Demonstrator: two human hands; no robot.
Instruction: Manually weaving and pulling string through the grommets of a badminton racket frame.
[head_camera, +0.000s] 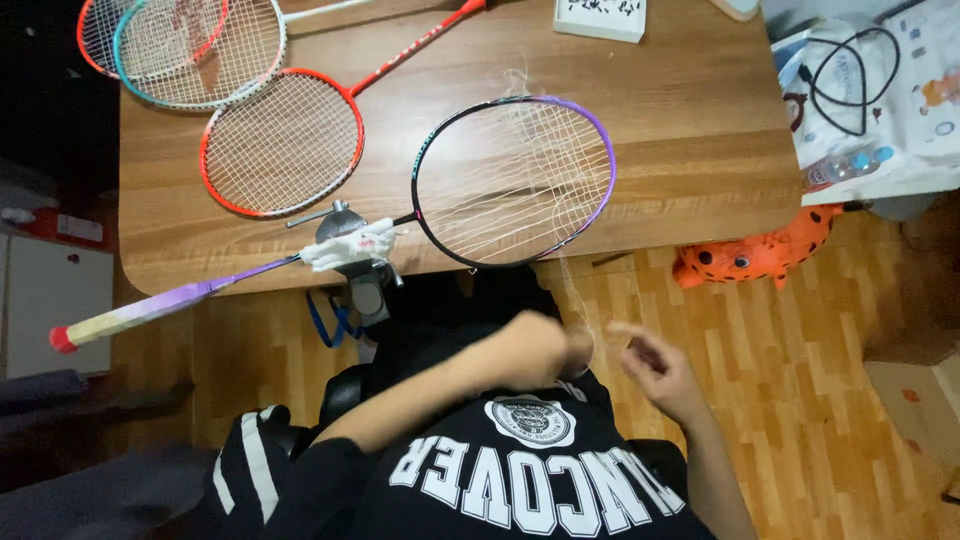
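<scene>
Centre frame: black-and-purple racket (513, 180), half strung, shaft pinned in a table-edge clamp (352, 250) so both hands are free. Below it, left hand (540, 348) fisted and right hand (655, 368) pinching, both drawing a loose white string (578, 290) taut.

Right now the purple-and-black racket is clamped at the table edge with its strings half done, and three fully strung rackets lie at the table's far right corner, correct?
Not quite: the three strung rackets lie at the table's far left corner, as the head view shows. The purple-and-black racket is clamped at the edge, partly strung.
</scene>
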